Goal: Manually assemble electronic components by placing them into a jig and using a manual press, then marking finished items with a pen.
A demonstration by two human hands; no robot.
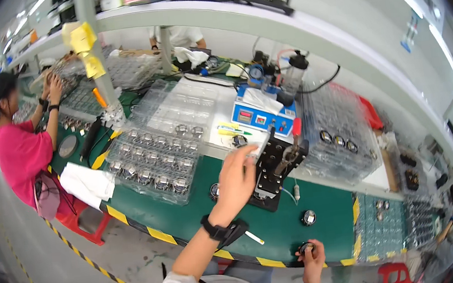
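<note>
My left hand [235, 180] is raised over the bench beside a black press fixture [279, 163] with a red-tipped lever [296, 128]. Its fingers are apart, and I see nothing held in them. Near the bench's front edge, my right hand [314, 258] grips a small round dark part [306, 248]. A similar round metal-and-black part [308, 217] lies on the green mat just beyond that hand. Another round part [215, 190] sits partly hidden behind my left hand, and one more [239, 140] rests past its fingertips.
Left of me, a clear plastic tray [153, 164] holds several round parts. Behind the fixture stands a blue control box [264, 112]. Stacked clear trays [337, 129] are at the right. A white pen [255, 238] lies near the front edge. A person in pink [23, 148] works at far left.
</note>
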